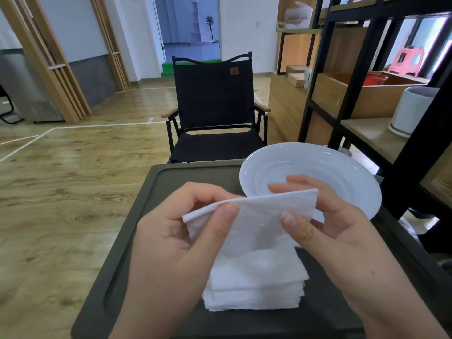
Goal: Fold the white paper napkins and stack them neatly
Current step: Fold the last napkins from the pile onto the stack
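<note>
Pinching one white napkin (259, 221) above the stack (254, 287), left hand (181, 236) and right hand (325, 231); chair label (234, 71) unreadable.

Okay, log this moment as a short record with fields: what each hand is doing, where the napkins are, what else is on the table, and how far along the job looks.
left hand: left hand pinches the top left edge of the held napkin
right hand: right hand pinches its right side
held napkin: lifted above the pile, top edge folded over
pile: stack of napkins lies on the dark table, below the hands
plate: white plate at the far right of the table, nothing visible on it
beyond: black folding chair
progress: a fold is under way; the napkin is not yet set down
</note>
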Demonstrator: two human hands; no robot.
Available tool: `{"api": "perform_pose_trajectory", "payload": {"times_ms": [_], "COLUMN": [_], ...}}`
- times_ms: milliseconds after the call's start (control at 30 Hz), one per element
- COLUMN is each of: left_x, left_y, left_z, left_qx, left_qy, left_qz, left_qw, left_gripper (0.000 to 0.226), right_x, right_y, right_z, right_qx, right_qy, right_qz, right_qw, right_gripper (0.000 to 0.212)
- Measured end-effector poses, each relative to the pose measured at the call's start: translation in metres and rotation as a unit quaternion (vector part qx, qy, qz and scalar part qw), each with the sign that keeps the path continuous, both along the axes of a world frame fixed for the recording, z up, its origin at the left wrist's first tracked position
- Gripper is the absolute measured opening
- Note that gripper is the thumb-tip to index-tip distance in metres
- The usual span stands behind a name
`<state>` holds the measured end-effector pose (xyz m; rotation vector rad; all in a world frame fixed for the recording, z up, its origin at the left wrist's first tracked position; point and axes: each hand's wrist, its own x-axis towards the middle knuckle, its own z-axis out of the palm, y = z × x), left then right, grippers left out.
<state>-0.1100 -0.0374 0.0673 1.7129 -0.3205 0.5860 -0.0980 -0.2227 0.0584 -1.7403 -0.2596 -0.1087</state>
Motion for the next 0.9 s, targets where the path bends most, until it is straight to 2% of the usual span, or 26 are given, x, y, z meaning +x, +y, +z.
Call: {"api": "perform_pose_trajectory", "payload": {"times_ms": [67,133,200,267,367,433,667,900], "left_x": [-0.001,0.002,0.006,0.012,0.019,0.023,0.03,0.031], "left_y": [-0.003,-0.003,-0.001,0.002,0.003,0.003,0.0,-0.003], "left_z": [0.003,0.002,-0.003,-0.012,-0.024,-0.031,-0.042,-0.043], "left_qx": [-0.051,-0.1,-0.085,-0.048,-0.023,-0.019,0.017,0.045], "left_qy": [0.054,0.141,0.219,0.252,0.263,0.265,0.283,0.288], "left_qz": [-0.004,-0.029,-0.052,-0.03,0.025,0.058,0.122,0.142], "left_qw": [0.997,0.984,0.971,0.966,0.964,0.962,0.951,0.946], "left_gripper": [0.008,0.016,0.034,0.041,0.046,0.048,0.057,0.059], "right_x": [-0.002,-0.002,0.0,0.002,0.007,0.009,0.01,0.013], "right_y": [0.002,0.004,0.005,0.007,0.009,0.01,0.009,0.005], "right_z": [0.004,0.004,-0.001,-0.007,-0.015,-0.016,-0.018,-0.025], "right_qx": [0.05,0.087,0.057,0.002,-0.067,-0.103,-0.193,-0.235], "right_qy": [0.026,0.078,0.105,0.13,0.142,0.131,0.126,0.124], "right_qz": [0.012,-0.002,-0.027,-0.039,-0.07,-0.102,-0.167,-0.172], "right_qw": [0.998,0.993,0.992,0.991,0.985,0.981,0.959,0.948], "right_gripper": [0.031,0.022,0.025,0.036,0.053,0.055,0.05,0.042]}}
